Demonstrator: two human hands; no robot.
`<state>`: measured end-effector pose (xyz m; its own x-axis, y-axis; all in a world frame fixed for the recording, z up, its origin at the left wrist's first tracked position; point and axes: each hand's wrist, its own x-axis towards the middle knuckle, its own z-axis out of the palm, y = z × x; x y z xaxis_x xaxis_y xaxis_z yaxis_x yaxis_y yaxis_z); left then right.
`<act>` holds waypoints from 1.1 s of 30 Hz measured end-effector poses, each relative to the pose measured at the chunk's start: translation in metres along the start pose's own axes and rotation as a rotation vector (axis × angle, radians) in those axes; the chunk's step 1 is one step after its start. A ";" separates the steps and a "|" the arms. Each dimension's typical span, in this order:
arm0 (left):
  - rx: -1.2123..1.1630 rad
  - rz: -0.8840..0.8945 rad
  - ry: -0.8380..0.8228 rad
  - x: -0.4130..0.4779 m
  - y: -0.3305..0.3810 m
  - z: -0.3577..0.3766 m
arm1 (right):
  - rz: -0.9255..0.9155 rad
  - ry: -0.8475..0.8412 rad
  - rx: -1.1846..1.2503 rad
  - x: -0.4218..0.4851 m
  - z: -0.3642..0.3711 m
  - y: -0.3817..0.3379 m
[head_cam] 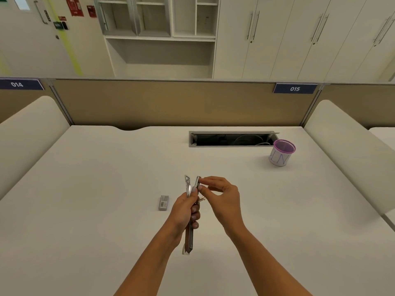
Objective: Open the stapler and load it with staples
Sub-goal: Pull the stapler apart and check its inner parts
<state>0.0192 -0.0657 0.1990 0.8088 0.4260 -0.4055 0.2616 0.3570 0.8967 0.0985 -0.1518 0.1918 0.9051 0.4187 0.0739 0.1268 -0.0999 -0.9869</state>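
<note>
- holding the stapler [190,212] up off the desk [106,189], the left hand [184,210] is wrapped around its middle, fingers curled shut on the body; lifted like this, both ends stay free and the open part faces the person.
- the stapler is already swung open: two metal arms stand apart at the far end, the outer one bare, the other being worked on, while the near end points back toward the person's body.
- the right hand [220,193] is pinched closed, thumb and forefinger meeting at the tip of the second arm (whether a strip of staples sits between the fingertips is too small to tell), which looks like feeding or seating something in the channel.
- a small coppery bit, perhaps a spring, shows between the two hands; i cannot say more.
- the staple box [164,202] lies flat on the desk just left of the left hand, close by, probably so refills are an easy reach.
- the purple-rimmed cup [281,153] stands upright well apart at the far right, beside the open cable slot [233,139], out of the way of the work.
- judging by this, opening is done and loading is under way.
</note>
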 end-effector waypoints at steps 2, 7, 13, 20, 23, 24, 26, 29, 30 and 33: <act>-0.001 -0.006 -0.005 0.000 -0.001 0.000 | -0.009 -0.033 -0.078 0.004 -0.004 -0.001; 0.017 -0.009 -0.015 0.001 -0.003 -0.002 | -0.078 -0.096 -0.252 0.010 -0.008 -0.002; 0.022 -0.015 -0.040 0.000 -0.003 -0.002 | -0.072 -0.151 -0.280 0.019 -0.013 -0.002; 0.049 -0.015 -0.055 -0.003 -0.003 -0.004 | 0.125 -0.131 -0.064 0.015 -0.015 -0.007; 0.067 -0.008 -0.047 -0.003 -0.004 -0.003 | 0.211 -0.120 0.083 0.010 -0.014 -0.005; 0.075 -0.005 -0.044 -0.003 -0.004 -0.003 | 0.222 -0.116 0.115 0.008 -0.012 -0.005; 0.090 -0.002 -0.036 -0.002 -0.004 -0.003 | 0.216 -0.105 0.160 0.004 -0.009 -0.006; 0.091 0.001 -0.025 -0.003 -0.004 -0.003 | 0.152 -0.078 0.148 -0.002 -0.004 -0.006; 0.091 0.004 -0.023 -0.003 -0.004 -0.004 | 0.126 -0.069 0.122 -0.003 -0.003 -0.006; 0.093 0.021 -0.024 -0.004 -0.003 -0.005 | 0.054 -0.074 0.030 -0.004 -0.001 -0.004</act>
<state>0.0125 -0.0641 0.1969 0.8265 0.4121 -0.3835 0.2919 0.2688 0.9179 0.0951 -0.1539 0.1955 0.8776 0.4793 0.0106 0.0651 -0.0972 -0.9931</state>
